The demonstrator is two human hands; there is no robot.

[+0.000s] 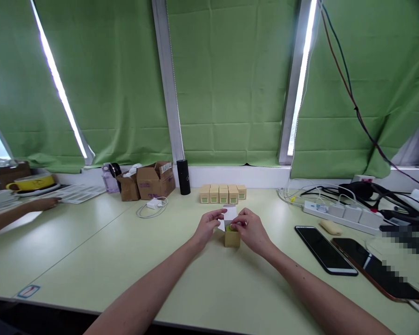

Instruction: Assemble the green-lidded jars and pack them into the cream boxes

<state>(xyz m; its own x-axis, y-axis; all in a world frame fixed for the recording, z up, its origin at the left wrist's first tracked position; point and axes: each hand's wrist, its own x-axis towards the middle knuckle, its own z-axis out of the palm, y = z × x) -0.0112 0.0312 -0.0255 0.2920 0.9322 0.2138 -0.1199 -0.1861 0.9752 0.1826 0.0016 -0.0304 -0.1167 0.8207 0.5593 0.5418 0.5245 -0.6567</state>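
Observation:
A small brown cardboard box [232, 240] stands upright on the table with its top up, its white-lined lid flap [229, 212] raised at the back. My left hand [206, 229] is at the box's left side, thumb and forefinger closed at the white side flap. From the right, my right hand [252, 229] pinches at the box's mouth, where a small yellow-green item [229, 228] shows under the fingertips. What that item is, I cannot make out; most of it is hidden by the box and fingers.
Several similar small boxes [223, 194] stand in a row behind. Two phones [325, 250], a power strip [342, 216] and tangled cables lie right. Left are a white charger [154, 203], cartons [155, 180], a black bottle [183, 177] and another person's arm [21, 211].

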